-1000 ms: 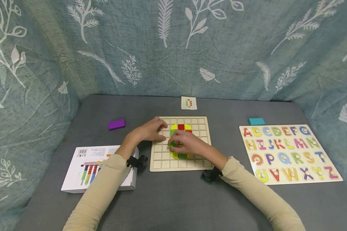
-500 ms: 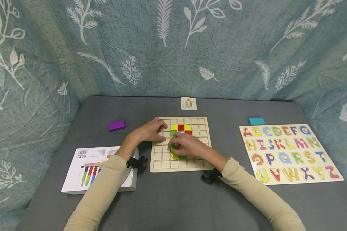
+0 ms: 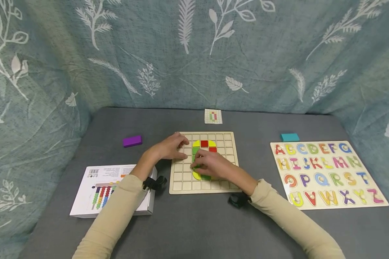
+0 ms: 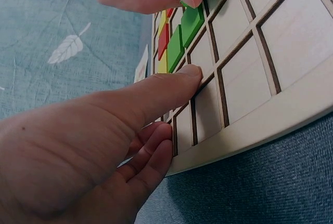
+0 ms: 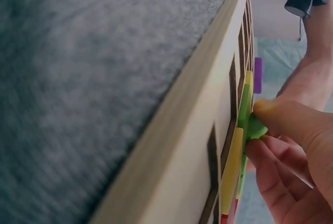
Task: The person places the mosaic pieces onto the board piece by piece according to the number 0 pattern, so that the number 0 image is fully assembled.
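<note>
Grey felt covers the table (image 3: 197, 230), on which the pale wooden grid board (image 3: 228, 185) lies flat at the centre, with bare cloth open along its near edge and the white printed box (image 3: 116, 190) just beyond its left side. The left hand (image 3: 170, 146) rests on the board's left columns, fingers relaxed and thumb pressed to a cell rim. The right hand (image 3: 212, 163) pinches a small green tile (image 5: 255, 128) over the coloured tiles, hiding most of it and the squares beneath.

Left grip (image 3: 173, 146) flat, right grip (image 3: 210, 163) pinching.
</note>
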`<state>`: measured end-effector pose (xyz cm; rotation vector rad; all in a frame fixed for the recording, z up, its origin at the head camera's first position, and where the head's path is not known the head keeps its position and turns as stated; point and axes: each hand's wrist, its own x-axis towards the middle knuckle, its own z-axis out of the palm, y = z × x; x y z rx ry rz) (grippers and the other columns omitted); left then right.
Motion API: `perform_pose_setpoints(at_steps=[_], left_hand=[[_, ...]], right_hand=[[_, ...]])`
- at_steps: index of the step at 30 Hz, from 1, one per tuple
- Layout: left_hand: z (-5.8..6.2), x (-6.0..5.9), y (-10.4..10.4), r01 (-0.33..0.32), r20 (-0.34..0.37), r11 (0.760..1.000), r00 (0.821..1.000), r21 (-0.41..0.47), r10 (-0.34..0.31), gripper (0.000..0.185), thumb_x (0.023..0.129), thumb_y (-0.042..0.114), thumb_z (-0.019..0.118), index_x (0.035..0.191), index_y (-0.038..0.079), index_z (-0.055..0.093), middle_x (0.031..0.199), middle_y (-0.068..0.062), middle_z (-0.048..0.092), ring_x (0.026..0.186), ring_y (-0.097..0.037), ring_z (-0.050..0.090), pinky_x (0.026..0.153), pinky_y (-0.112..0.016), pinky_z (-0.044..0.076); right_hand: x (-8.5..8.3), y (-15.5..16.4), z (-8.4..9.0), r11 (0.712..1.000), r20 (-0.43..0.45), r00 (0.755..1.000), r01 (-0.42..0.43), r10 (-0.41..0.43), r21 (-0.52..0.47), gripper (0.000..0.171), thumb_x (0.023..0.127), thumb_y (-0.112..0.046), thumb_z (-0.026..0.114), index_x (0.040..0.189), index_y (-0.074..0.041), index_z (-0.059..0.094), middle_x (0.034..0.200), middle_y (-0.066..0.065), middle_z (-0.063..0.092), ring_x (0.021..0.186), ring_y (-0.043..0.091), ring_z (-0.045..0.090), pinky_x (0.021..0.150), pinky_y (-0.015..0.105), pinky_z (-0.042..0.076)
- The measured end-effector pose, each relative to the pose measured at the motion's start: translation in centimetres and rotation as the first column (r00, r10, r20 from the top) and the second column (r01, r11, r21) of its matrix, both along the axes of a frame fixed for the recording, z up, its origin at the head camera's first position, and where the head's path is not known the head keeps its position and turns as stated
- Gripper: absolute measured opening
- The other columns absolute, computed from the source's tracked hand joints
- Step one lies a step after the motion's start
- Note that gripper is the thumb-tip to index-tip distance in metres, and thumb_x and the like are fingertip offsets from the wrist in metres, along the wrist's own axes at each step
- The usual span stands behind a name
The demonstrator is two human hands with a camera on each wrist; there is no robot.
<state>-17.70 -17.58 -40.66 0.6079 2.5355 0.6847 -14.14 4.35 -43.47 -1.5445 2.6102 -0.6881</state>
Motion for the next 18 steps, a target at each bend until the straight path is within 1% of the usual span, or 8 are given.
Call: perform_pose_setpoints(at_steps=[4,7,10,12,14,17,18], left_hand=[[0.03,-0.24,-0.11,0.001,-0.016,1.0,1.0,-0.003,-0.001,0.05,0.088,0.019,0.07,0.13,-0.001,0.052,0.112,-0.013,0.047,0.098,-0.023,0.045,0.089,-0.038,0.042],[0.01,-0.45,-0.07,0.005,-0.019,1.0,1.0,-0.006,-0.005,0.05,0.088,0.02,0.071,0.13,-0.001,0.052,0.112,-0.013,0.048,0.099,-0.023,0.045,0.089,-0.038,0.042],[-0.08,-0.43,-0.01,0.0,-0.016,1.0,1.0,-0.008,0.0,0.05,0.088,0.019,0.071,0.13,-0.001,0.053,0.113,-0.013,0.048,0.099,-0.023,0.046,0.09,-0.038,0.042],[-0.14,-0.32,0.01,-0.003,-0.008,1.0,1.0,-0.007,0.003,0.05,0.088,0.019,0.071,0.13,-0.001,0.053,0.112,-0.013,0.048,0.099,-0.023,0.045,0.089,-0.037,0.042],[-0.19,-0.19,0.06,-0.005,0.002,1.0,1.0,-0.007,0.005,0.05,0.088,0.019,0.071,0.13,-0.001,0.053,0.112,-0.012,0.048,0.098,-0.022,0.045,0.088,-0.037,0.042],[-0.18,-0.03,0.07,-0.008,0.019,1.0,1.0,-0.006,0.008,0.05,0.089,0.019,0.07,0.131,0.0,0.052,0.114,-0.013,0.047,0.099,-0.022,0.045,0.089,-0.037,0.042],[-0.15,0.0,0.02,-0.013,0.02,1.0,1.0,-0.007,0.013,0.05,0.089,0.019,0.07,0.131,0.0,0.052,0.114,-0.012,0.047,0.099,-0.022,0.045,0.089,-0.037,0.042]], right_hand=[[-0.09,0.09,0.3,1.0,-0.029,1.0,0.004,-0.003,0.024,0.019,0.088,-0.017,0.071,0.106,-0.012,0.076,0.099,0.003,0.063,0.074,0.008,0.058,0.069,0.017,0.049],[-0.18,0.27,0.42,0.999,-0.013,1.0,-0.003,0.003,0.039,0.022,0.089,-0.016,0.07,0.11,-0.011,0.075,0.101,0.005,0.063,0.077,0.009,0.06,0.071,0.019,0.05],[-0.14,0.39,0.44,0.999,0.009,1.0,-0.028,0.027,0.034,0.025,0.089,-0.015,0.069,0.113,-0.008,0.073,0.103,0.007,0.061,0.078,0.011,0.061,0.073,0.02,0.051],[-0.04,0.35,0.44,0.998,0.018,0.999,-0.051,0.05,0.028,0.022,0.089,-0.014,0.07,0.108,-0.005,0.075,0.101,0.007,0.061,0.078,0.012,0.06,0.074,0.02,0.051],[0.1,0.27,0.38,0.997,0.015,0.998,-0.066,0.066,0.034,0.016,0.089,-0.013,0.07,0.1,-0.004,0.077,0.098,0.007,0.061,0.079,0.012,0.059,0.074,0.02,0.05],[0.33,0.11,0.3,0.996,-0.008,0.998,-0.069,0.069,0.056,0.012,0.088,-0.014,0.07,0.09,-0.005,0.078,0.094,0.007,0.062,0.078,0.012,0.056,0.072,0.019,0.05],[0.39,0.05,0.31,0.996,-0.016,0.998,-0.067,0.068,0.061,0.012,0.089,-0.014,0.07,0.09,-0.006,0.078,0.094,0.006,0.062,0.078,0.012,0.056,0.072,0.019,0.05]])
